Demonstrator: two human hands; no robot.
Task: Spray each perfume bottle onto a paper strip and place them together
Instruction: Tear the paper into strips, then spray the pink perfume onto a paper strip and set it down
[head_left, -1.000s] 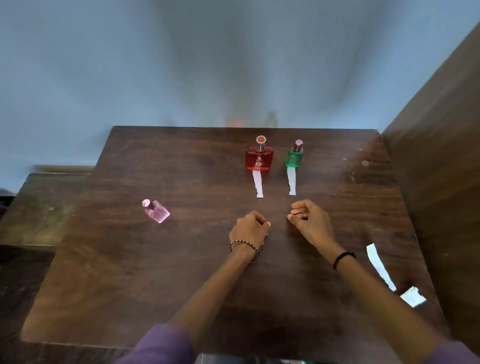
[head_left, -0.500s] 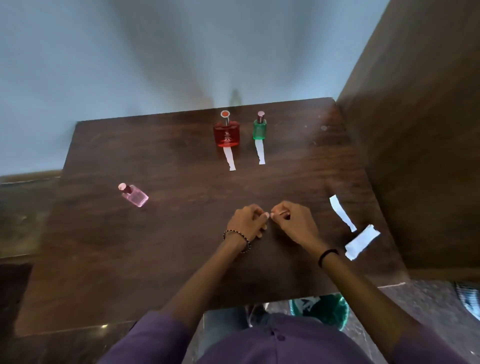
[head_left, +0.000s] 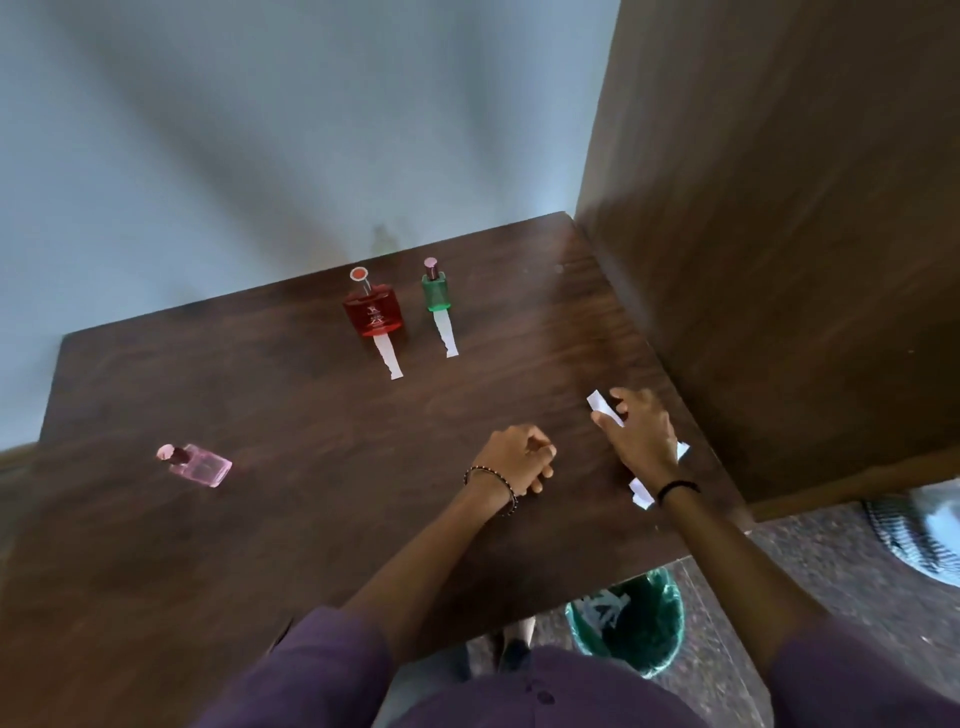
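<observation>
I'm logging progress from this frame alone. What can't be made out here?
- Head view: whether the right hand actually grips the paper strip; its fingers cover it.
- The paper piece beneath that wrist is partly hidden.
- The red bottle label is too small to read.
- Whether the closed left hand holds anything.

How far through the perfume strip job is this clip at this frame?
Looks done: the red bottle and green bottle each stand with a paper strip at their base. In hand: the right hand is on a fresh strip near the table's right edge; the left hand rests curled. Left: the pink bottle, apart, with no strip.
</observation>
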